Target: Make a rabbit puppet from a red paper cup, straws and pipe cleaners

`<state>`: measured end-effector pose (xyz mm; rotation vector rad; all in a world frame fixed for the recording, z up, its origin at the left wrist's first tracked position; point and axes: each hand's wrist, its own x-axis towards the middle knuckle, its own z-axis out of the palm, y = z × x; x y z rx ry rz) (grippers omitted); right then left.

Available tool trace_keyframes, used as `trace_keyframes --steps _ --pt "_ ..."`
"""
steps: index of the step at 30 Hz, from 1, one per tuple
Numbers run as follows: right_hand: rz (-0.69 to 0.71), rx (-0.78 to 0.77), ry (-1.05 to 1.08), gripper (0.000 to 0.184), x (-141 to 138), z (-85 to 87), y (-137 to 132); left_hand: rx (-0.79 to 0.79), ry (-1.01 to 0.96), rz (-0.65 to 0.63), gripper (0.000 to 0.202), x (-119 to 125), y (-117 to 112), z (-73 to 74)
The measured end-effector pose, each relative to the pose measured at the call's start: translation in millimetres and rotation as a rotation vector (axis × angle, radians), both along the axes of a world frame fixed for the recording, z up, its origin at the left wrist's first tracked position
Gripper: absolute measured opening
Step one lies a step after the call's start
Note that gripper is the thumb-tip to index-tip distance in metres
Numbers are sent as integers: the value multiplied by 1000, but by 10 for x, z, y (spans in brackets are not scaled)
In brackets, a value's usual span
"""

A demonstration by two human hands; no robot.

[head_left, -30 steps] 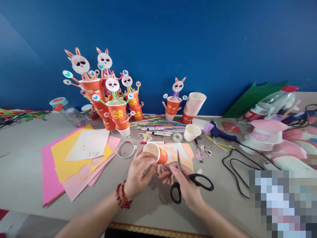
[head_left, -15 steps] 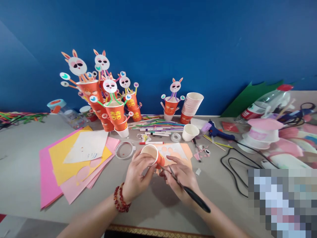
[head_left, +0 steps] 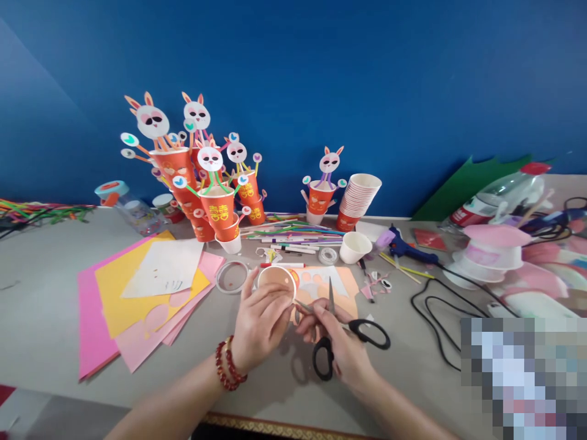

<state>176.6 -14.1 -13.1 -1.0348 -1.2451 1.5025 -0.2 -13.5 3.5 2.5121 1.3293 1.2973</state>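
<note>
Fingers of my left hand (head_left: 261, 327) curl around a paper cup (head_left: 276, 276) whose mouth faces me. Most of its outside is hidden behind the hand. My right hand (head_left: 337, 342) grips a pair of black-handled scissors (head_left: 331, 296), its blades spread apart. One blade points up, while the other reaches toward the cup's rim beside my left fingertips. I cannot tell whether that blade touches the cup. Just behind both hands lies a peach paper sheet (head_left: 349, 282) with round holes cut in it.
Rabbit-faced red cups (head_left: 215, 208) stand stacked at the back left. A cup stack (head_left: 360, 198), a white cup (head_left: 356, 247) and a blue glue gun (head_left: 410, 249) are at right. Coloured paper (head_left: 94, 305), a tape roll (head_left: 232, 277) and pipe cleaners (head_left: 298, 229) lie around; a black cord (head_left: 415, 299) loops at right.
The scissors have turned in my right hand and their blades have spread apart. My left hand has shifted over the cup, whose mouth now faces me more. The view has moved slightly.
</note>
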Motion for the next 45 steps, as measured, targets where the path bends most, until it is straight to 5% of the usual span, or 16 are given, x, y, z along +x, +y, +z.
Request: trace_keyframes --steps 6,8,10,15,19,22,26,29,31,36,39,42,45 --pt "75 840 -421 17 161 18 173 -113 -121 -4 13 3 19 -5" --pt "62 949 -434 15 176 34 191 -138 -142 -9 11 5 15 20" --pt "64 808 -396 15 160 48 161 -125 -128 -11 12 12 -1 61" --pt "32 107 49 29 43 52 29 2 19 22 17 31 -53 168" --pt "24 -143 297 33 0 47 20 90 189 34 22 41 -47 215" --pt "21 -33 165 31 53 55 51 15 181 17 18 52 -8 258" --pt "13 490 -231 22 188 72 148 -189 55 -7 15 66 78 354" --pt "-20 818 -330 14 263 64 223 -307 46 -18 19 82 141 429" --pt "-49 787 -308 13 279 57 235 -307 55 -21 21 105 171 458" --pt "-91 209 -15 27 230 67 198 12 178 -22 16 203 235 424" --pt "-107 25 192 34 198 67 220 143 257 -28 19 249 280 372" --pt "-109 55 157 34 210 67 247 112 240 -32 18 249 311 341" --pt "-105 278 -133 27 257 73 250 -34 162 -52 16 209 327 357"
